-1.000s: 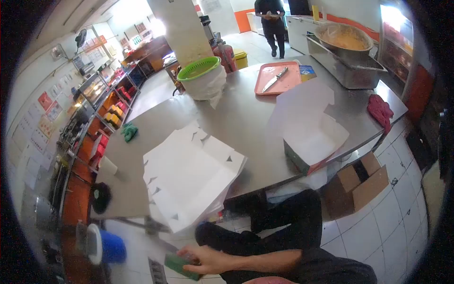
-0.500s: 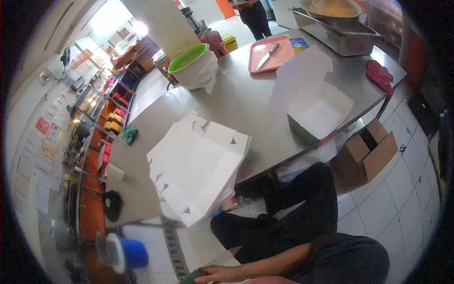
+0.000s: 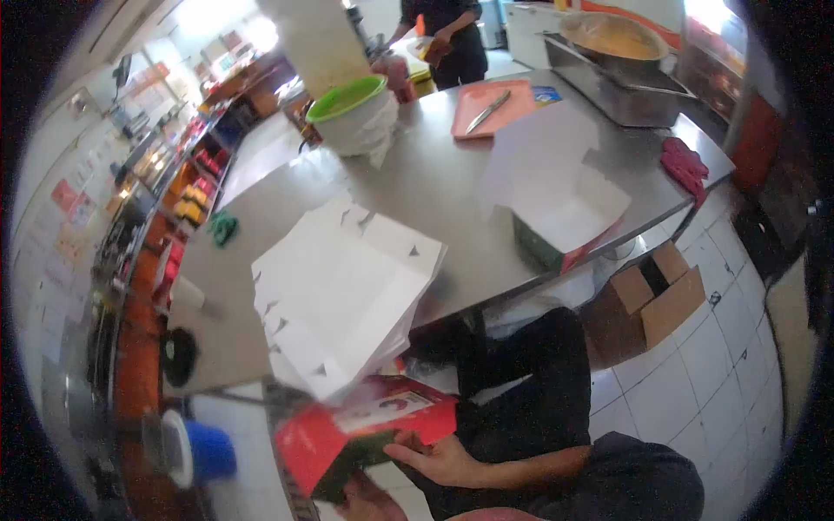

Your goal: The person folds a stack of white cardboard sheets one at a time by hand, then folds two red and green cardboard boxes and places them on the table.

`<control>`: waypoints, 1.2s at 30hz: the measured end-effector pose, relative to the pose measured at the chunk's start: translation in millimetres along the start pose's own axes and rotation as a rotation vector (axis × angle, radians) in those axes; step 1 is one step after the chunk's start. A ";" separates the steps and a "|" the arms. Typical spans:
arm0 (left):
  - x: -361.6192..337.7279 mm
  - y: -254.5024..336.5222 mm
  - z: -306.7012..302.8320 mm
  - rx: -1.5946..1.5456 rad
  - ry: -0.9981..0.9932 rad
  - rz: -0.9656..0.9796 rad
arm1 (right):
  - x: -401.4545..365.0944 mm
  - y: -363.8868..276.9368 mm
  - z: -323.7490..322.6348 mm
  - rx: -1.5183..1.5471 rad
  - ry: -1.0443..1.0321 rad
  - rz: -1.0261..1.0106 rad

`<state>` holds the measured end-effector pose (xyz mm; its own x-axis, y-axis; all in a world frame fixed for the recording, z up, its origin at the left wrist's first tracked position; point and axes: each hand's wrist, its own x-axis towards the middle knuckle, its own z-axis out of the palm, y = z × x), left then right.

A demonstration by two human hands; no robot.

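Note:
A red and green printed cardboard box (image 3: 304,443) is held low over my lap, below the table's front edge. My right hand (image 3: 439,458) grips its near green side, thumb on top. Lower and to the left, my left hand (image 3: 369,499) holds the underside near the bottom edge of the view, partly cut off. Just beyond the box, a stack of flat white die-cut sheets (image 3: 339,291) lies on the steel table (image 3: 434,208), overhanging its edge. To the right stands an open box (image 3: 569,208), white inside, green and red outside.
A pink tray (image 3: 469,100) with a knife (image 3: 489,111), a green basket (image 3: 347,97), a metal pan (image 3: 617,39) and a maroon cloth (image 3: 685,167) are on the table. A blue bucket (image 3: 208,451) and brown carton (image 3: 651,304) stand below. Another person (image 3: 452,39) stands beyond.
The red and green box has come up into view between my hands, and my left hand now shows. The view has shifted slightly. The other person's hands and more of their body have come into view.

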<state>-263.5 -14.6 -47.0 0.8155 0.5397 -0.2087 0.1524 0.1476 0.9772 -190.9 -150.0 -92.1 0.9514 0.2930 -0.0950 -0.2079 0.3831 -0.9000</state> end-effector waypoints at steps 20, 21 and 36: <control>-31.8 -87.8 20.6 -0.355 -0.278 -0.402 | -2.3 21.4 -33.7 -0.716 -0.352 -0.434; -40.1 -99.0 12.3 0.179 -0.283 -0.291 | -2.3 20.0 -34.8 -0.722 -0.423 -0.446; -19.6 -90.2 -36.1 0.285 -0.111 -0.182 | -2.1 -4.6 -45.8 -0.810 -0.595 -0.511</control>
<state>-313.3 -8.6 -132.5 0.8141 0.4301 -0.3902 0.4377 -0.0130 0.8990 -181.5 -192.4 -107.2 0.5779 0.7188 0.3865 0.5896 -0.0403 -0.8067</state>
